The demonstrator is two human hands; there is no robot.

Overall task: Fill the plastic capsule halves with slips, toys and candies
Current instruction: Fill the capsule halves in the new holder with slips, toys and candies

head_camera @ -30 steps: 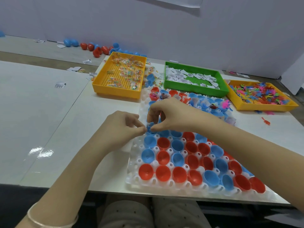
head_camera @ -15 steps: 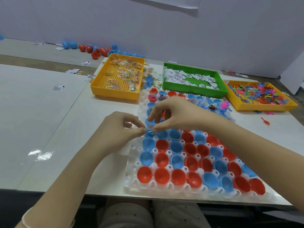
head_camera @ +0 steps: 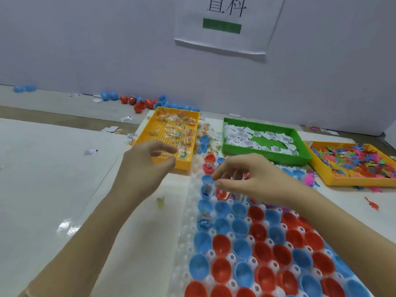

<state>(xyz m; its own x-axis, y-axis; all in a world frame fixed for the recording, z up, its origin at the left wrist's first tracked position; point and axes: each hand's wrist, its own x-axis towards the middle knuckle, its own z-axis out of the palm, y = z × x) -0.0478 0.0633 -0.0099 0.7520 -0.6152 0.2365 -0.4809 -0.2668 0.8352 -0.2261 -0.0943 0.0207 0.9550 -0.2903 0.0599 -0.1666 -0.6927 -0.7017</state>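
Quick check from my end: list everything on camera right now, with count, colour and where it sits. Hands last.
candy tray: one, yellow, back left, holding wrapped candies
slip tray: one, green, back centre, holding white paper slips
toy tray: one, yellow, back right, holding mixed-colour plastic toys
holder grid: one, white, front centre
capsule halves: dozens, red and blue, in the grid; near rows look empty, far ones hold items
loose capsules: several, red and blue, along the wall
loose toy: one, red, on the table at right
wall sign: one, white paper
left hand: over the candy tray's near corner
right hand: above the grid's far rows
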